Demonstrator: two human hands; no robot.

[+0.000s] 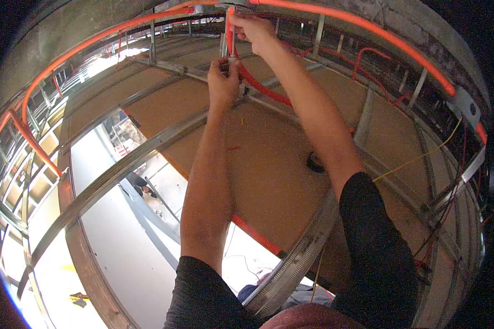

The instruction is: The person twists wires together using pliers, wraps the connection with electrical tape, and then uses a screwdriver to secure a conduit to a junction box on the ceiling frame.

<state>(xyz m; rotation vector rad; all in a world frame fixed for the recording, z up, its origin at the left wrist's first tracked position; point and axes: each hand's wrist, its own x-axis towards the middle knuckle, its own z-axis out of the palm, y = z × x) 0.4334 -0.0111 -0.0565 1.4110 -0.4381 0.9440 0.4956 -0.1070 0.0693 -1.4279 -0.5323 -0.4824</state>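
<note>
Overhead, a short orange conduit [229, 39] hangs down from a round grey box [237, 6] on the concrete. My right hand [253, 33] is closed, fingertips against the conduit's upper part just below the box. Lower down, my left hand [223, 79] is closed around a small pale fitting [233, 58] at the conduit's lower end; the fingers partly hide it. From beside my left hand, a red flexible conduit [263, 92] curves down to the right and passes behind my right forearm.
Orange conduits [362, 24] run along the concrete beam on both sides. Metal ceiling channels [132, 162] and brown boards [263, 148] lie below my arms. An opening [164, 181] shows the lit floor beneath. A thin yellow wire [414, 162] crosses at right.
</note>
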